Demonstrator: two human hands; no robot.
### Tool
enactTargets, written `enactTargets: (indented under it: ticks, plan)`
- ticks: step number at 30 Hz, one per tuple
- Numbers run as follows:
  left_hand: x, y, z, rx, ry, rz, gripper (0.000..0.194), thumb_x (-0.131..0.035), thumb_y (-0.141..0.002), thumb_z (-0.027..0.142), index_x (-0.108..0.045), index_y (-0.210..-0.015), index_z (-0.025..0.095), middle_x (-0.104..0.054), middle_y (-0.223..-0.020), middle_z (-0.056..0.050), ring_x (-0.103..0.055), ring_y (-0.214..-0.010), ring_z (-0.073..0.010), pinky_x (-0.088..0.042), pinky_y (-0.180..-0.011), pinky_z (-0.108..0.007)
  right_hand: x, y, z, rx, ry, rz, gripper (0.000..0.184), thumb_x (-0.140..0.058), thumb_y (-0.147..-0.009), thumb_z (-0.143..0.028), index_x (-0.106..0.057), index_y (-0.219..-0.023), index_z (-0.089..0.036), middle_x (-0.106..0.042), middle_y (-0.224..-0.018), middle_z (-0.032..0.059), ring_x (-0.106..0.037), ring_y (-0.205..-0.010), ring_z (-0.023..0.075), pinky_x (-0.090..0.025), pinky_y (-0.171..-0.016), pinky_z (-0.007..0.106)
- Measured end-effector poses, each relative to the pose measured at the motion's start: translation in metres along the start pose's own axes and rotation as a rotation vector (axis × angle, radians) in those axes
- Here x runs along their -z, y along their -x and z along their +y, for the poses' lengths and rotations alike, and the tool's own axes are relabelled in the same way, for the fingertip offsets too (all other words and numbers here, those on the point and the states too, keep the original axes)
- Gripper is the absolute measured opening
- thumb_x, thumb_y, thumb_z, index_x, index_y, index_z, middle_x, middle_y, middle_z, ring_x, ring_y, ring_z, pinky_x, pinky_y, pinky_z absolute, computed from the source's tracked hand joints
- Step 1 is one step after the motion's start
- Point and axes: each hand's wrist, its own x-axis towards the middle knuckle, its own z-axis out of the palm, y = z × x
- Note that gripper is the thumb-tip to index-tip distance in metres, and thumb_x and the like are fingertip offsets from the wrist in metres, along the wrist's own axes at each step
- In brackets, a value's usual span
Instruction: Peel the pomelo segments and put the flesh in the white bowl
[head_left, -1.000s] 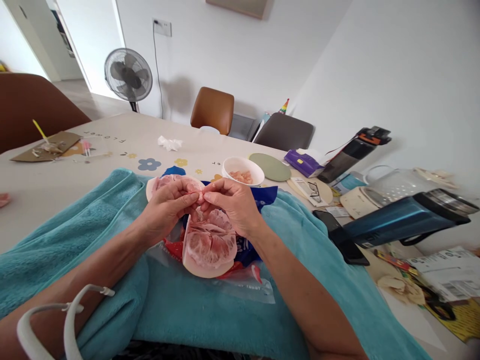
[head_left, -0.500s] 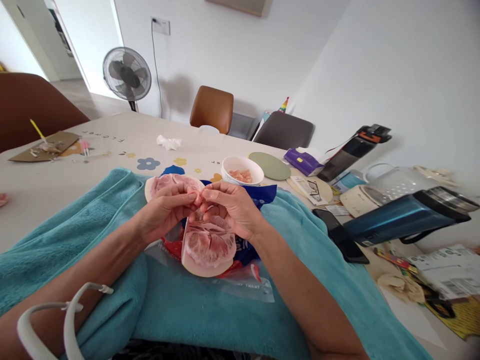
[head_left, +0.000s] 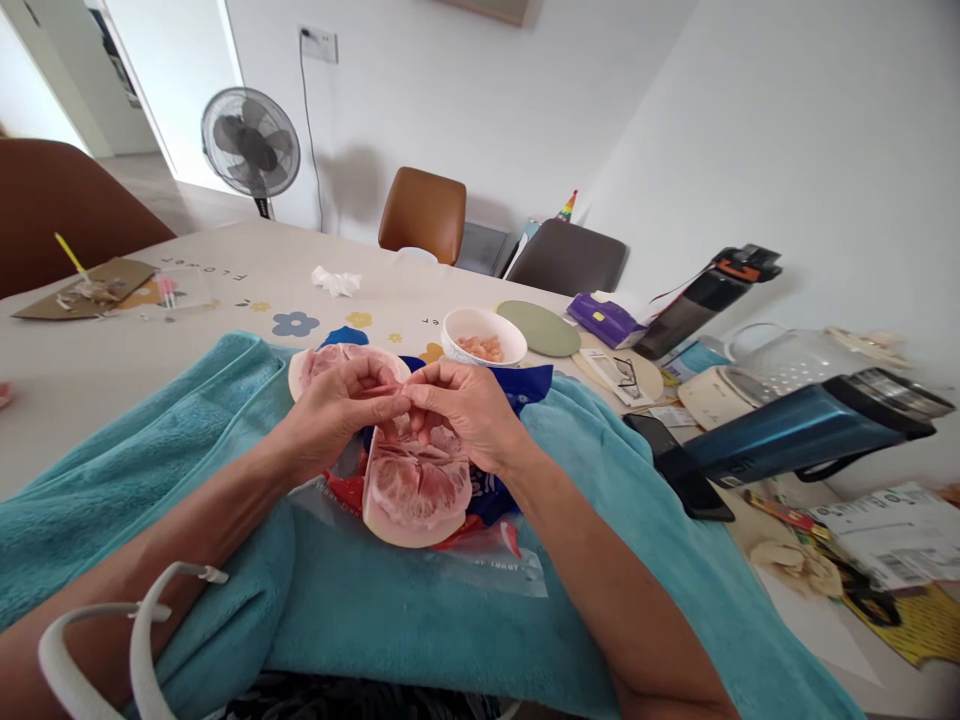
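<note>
My left hand (head_left: 341, 408) and my right hand (head_left: 463, 408) meet fingertip to fingertip above an opened pomelo (head_left: 417, 490). Both are closed in a pinch on a small piece of pink pomelo flesh (head_left: 386, 391), mostly hidden by the fingers. One cut part of the fruit lies just below my hands, its pink segments and pale rind facing up. Another pomelo part (head_left: 315, 365) sits behind my left hand. Under the fruit is a crumpled blue, red and clear plastic bag (head_left: 517, 565), spread on a teal towel (head_left: 420, 630).
Beyond my hands stands a white bowl (head_left: 514, 338) holding loose pomelo flesh. At the right are a green mat (head_left: 541, 328), a phone (head_left: 679, 468), a blue bottle (head_left: 795, 430) and a dark bottle (head_left: 694, 305). A crumpled tissue (head_left: 336, 281) lies at the back left.
My left fingers have shifted, with the thumb now stretched flatter toward my right fingertips. The pink piece shows less between them. The pomelo and bowl stay in place.
</note>
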Motion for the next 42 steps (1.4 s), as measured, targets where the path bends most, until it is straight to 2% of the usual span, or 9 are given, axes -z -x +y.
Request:
enactTargets:
  ticks: [4, 11, 19, 22, 26, 31, 35, 42]
  plan:
    - [0.000, 0.000, 0.002, 0.071, 0.029, -0.024, 0.028, -0.082, -0.062, 0.017, -0.055, -0.070, 0.016, -0.066, -0.060, 0.000, -0.060, -0.052, -0.0105, -0.047, -0.047, -0.018, 0.001, 0.000, -0.001, -0.043, -0.018, -0.066, 0.016, -0.075, -0.068, -0.025, -0.064, -0.069, -0.014, -0.062, -0.048, -0.0019, -0.055, -0.038, 0.0097, -0.048, -0.039, 0.021]
    - [0.005, -0.003, 0.001, 0.195, 0.172, -0.090, 0.022, -0.078, -0.062, 0.016, -0.056, -0.067, 0.015, -0.061, -0.059, 0.000, -0.055, -0.049, -0.0106, -0.045, -0.037, -0.018, -0.002, 0.003, -0.002, -0.085, 0.007, -0.061, 0.006, -0.066, -0.068, -0.015, -0.059, -0.067, -0.015, -0.060, -0.043, -0.0034, -0.051, -0.033, 0.0090, -0.044, -0.034, 0.018]
    - [0.005, -0.003, 0.004, 0.220, 0.250, -0.170, 0.014, -0.072, -0.068, 0.011, -0.059, -0.067, 0.015, -0.064, -0.060, -0.003, -0.056, -0.049, -0.0100, -0.048, -0.043, -0.017, 0.009, 0.000, -0.004, -0.198, -0.133, -0.204, 0.012, -0.071, -0.073, -0.022, -0.061, -0.073, -0.015, -0.061, -0.049, -0.0042, -0.053, -0.037, 0.0073, -0.045, -0.040, 0.017]
    - [0.004, -0.003, 0.006, 0.226, 0.295, -0.157, 0.010, -0.070, -0.068, 0.008, -0.061, -0.069, 0.014, -0.063, -0.062, -0.002, -0.057, -0.052, -0.0101, -0.050, -0.046, -0.018, 0.016, -0.002, -0.003, -0.219, -0.143, -0.258, 0.011, -0.070, -0.074, -0.022, -0.062, -0.074, -0.015, -0.060, -0.050, -0.0039, -0.052, -0.038, 0.0068, -0.043, -0.039, 0.017]
    - [0.003, -0.004, 0.008, 0.201, 0.339, -0.098, 0.009, -0.066, -0.066, 0.005, -0.063, -0.066, 0.013, -0.061, -0.062, -0.002, -0.056, -0.052, -0.0092, -0.050, -0.048, -0.018, 0.021, -0.003, -0.004, -0.207, -0.139, -0.195, 0.010, -0.072, -0.072, -0.020, -0.063, -0.073, -0.015, -0.060, -0.054, -0.0032, -0.050, -0.043, 0.0071, -0.043, -0.039, 0.017]
    - [0.003, -0.003, 0.010, 0.173, 0.344, -0.075, 0.007, -0.064, -0.065, 0.005, -0.063, -0.065, 0.012, -0.062, -0.063, -0.004, -0.057, -0.054, -0.0106, -0.051, -0.050, -0.020, 0.022, -0.003, -0.006, -0.187, -0.175, -0.166, 0.006, -0.067, -0.076, -0.019, -0.063, -0.072, -0.016, -0.058, -0.056, -0.0036, -0.049, -0.045, 0.0060, -0.043, -0.041, 0.016]
    - [0.003, -0.003, 0.010, 0.184, 0.340, -0.072, 0.006, -0.063, -0.066, 0.006, -0.063, -0.065, 0.012, -0.064, -0.064, -0.004, -0.058, -0.053, -0.0116, -0.052, -0.051, -0.021, 0.019, -0.006, -0.004, -0.191, -0.219, -0.098, 0.002, -0.065, -0.075, -0.015, -0.063, -0.076, -0.014, -0.062, -0.060, -0.0010, -0.053, -0.050, 0.0070, -0.046, -0.045, 0.016]
    - [0.004, -0.003, 0.010, 0.158, 0.346, -0.087, 0.006, -0.064, -0.067, 0.005, -0.064, -0.067, 0.011, -0.066, -0.064, -0.006, -0.061, -0.056, -0.0127, -0.053, -0.051, -0.021, 0.012, -0.004, -0.001, -0.131, -0.153, -0.013, 0.011, -0.069, -0.077, -0.024, -0.064, -0.078, -0.014, -0.064, -0.067, 0.0001, -0.057, -0.054, 0.0083, -0.048, -0.044, 0.018]
